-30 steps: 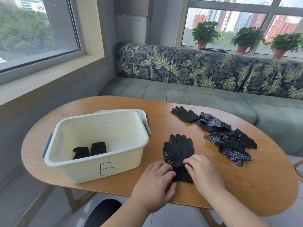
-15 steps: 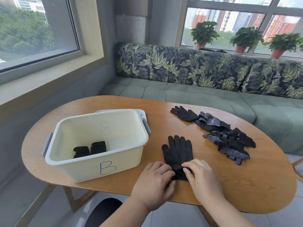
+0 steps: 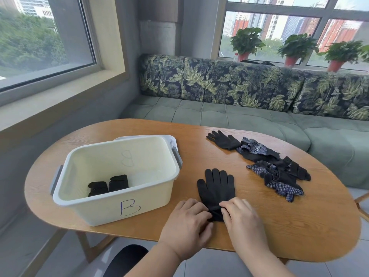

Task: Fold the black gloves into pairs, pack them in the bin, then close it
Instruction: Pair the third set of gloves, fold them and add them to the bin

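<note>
Head view, Tech 1: Locate the work item.

Tech 2: Flat glove (image 3: 216, 188) lies on the table (image 3: 299, 226), right of the bin (image 3: 111, 206), fingers pointing far. Left hand (image 3: 186, 226) and right hand (image 3: 242, 220) both pinch its near cuff.

Tech 1: Handling?

Tech 2: Judged light, soft and limp, not fragile. Hold at the cuff and keep the edges aligned. Loose gloves (image 3: 275, 168) lie far right. Two folded bundles (image 3: 118, 181) sit in the bin.
</note>
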